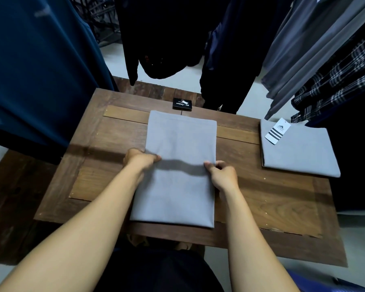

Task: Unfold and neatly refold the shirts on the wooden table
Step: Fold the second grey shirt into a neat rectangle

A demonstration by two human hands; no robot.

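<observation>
A grey shirt (pixel 177 182), folded into a long narrow strip, lies down the middle of the wooden table (pixel 272 203). My left hand (pixel 140 160) pinches its left edge about halfway along, thumb on top. At the same height my right hand (pixel 222 174) grips the right edge. A second grey shirt (pixel 299 153), folded into a neat rectangle with a white striped tag (pixel 277 131) on top, rests at the table's right side.
A small black card (pixel 182 103) sits at the table's far edge. Hanging garments surround the table: a blue one (pixel 36 70) on the left, dark ones (pixel 167 34) behind, grey and plaid ones (pixel 329 60) on the right.
</observation>
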